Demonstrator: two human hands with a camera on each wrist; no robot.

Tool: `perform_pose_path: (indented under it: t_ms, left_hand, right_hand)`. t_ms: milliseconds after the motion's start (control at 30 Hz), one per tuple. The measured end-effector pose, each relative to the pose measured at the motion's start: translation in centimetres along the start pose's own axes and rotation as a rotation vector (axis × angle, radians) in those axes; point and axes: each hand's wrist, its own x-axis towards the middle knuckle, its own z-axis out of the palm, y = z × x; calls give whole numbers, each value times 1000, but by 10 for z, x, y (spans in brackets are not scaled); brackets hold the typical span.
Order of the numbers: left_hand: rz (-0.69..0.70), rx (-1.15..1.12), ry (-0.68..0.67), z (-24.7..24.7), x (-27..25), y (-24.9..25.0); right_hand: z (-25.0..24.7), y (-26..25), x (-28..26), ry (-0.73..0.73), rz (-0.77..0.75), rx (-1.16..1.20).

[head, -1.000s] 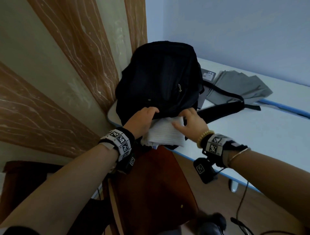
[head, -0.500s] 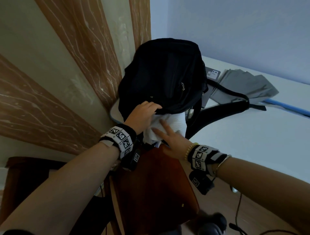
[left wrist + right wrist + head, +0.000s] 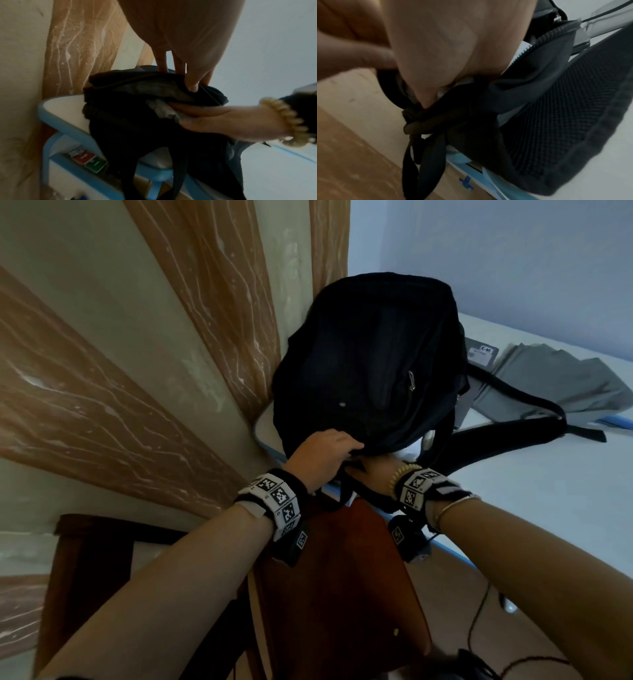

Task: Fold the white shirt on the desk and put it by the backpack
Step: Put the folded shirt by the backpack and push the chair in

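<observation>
A black backpack [image 3: 370, 364] stands on the desk's [image 3: 548, 491] near left corner. My left hand [image 3: 322, 455] grips the upper rim of its open mouth, thumb [image 3: 193, 86] on the zipper edge, and holds it up. The right hand [image 3: 376, 470] reaches into the opening, fingers lying straight along the white shirt [image 3: 161, 109], with their tips hidden inside. From the head view only a sliver of the shirt [image 3: 409, 451] shows under the bag. In the right wrist view my palm [image 3: 445, 54] pushes between the backpack's [image 3: 556, 121] rim and straps.
A folded grey garment [image 3: 555, 378] and a dark card [image 3: 481, 352] lie behind the backpack. A brown chair [image 3: 342, 594] stands under my arms, against the desk edge. A curtain [image 3: 205, 320] hangs on the left. A cable [image 3: 479, 611] trails on the floor.
The right hand has gone from pressing flat on the exposed shirt to deep inside the backpack's mouth, and the shirt has nearly vanished from the head view. The left hand keeps holding the rim.
</observation>
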Motion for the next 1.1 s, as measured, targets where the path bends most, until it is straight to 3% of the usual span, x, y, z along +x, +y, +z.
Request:
perform_pose_path:
  t_ms: [167,233,333,400,633,767,1100]
  left_hand:
    - [-51,180,-46,18,-5,2]
    - [-68,165,-57,22,-3,6]
    - [-200,144,-386,31,-7,16]
    - [-265,179,-512,32,-11,25]
    - [-431,34,-451,2,-32,55]
    - [-541,12,-406,-20,-60,84]
    - [-622,-41,-344,-61,-152,167]
  right_hand:
    - [-2,10,-32,-115,-48,-106]
    - [-8,12,-47,-56,-84,-8]
    - [-18,15,-64,101,17,-16]
    - [-22,14,-71,170,96,-47]
    - [-39,-19,-96,239,156,76]
    - [-38,-47,-126,325,81,162]
    - [-12,-112,-218,329,-15,198]
